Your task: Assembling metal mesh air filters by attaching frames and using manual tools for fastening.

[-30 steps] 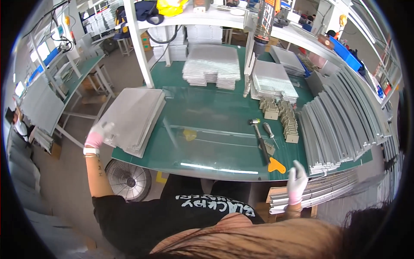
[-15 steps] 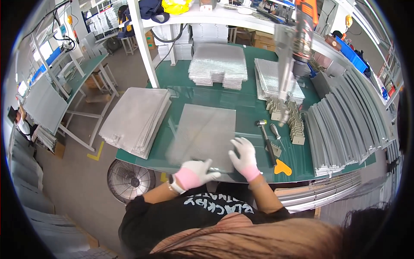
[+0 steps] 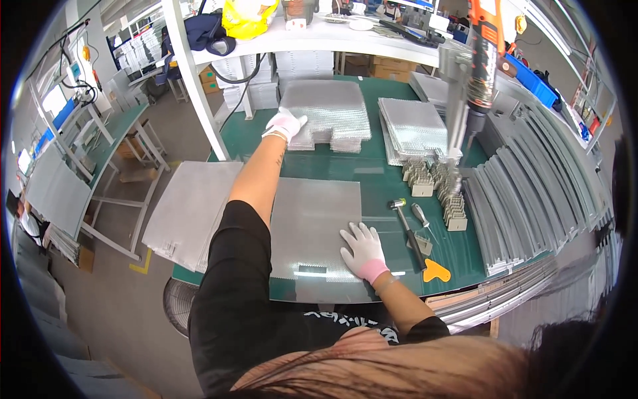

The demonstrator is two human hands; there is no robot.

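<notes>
Grey sheet [image 3: 312, 219] flat on the green tabletop [image 3: 382, 183], under and to the left of my right-hand fingers. Long axis seems to run straight out from my body; far edge faces my left hand's side of the table. Small rectangular slot near the close edge, left of my right wrist. Surface matt, finely textured; part of the left edge hidden by my sleeve.

Right hand [image 3: 364, 253]: fingers spread, palm down on the sheet's right margin. White glove, pink cuff.

Left hand [image 3: 284, 124]: reached out, at the left side of a silver stack [image 3: 329, 106]. Thumb stands apart, toward the right; cannot tell if the other fingers pinch a sheet. Stack shiny, ridged along its layers, notch cut in the side facing me.

Right of my right fingers: hammer [image 3: 409, 233], head away, dark handle toward me; screwdriver [image 3: 420, 214], shaft toward me; flat orange scraper [image 3: 436, 270]. Beyond these, tan brackets [image 3: 455, 216] in rows, then grey panels [image 3: 531, 193] in a bowed rank. Left of my sleeve, a pile of pale sheets [image 3: 189, 209].
</notes>
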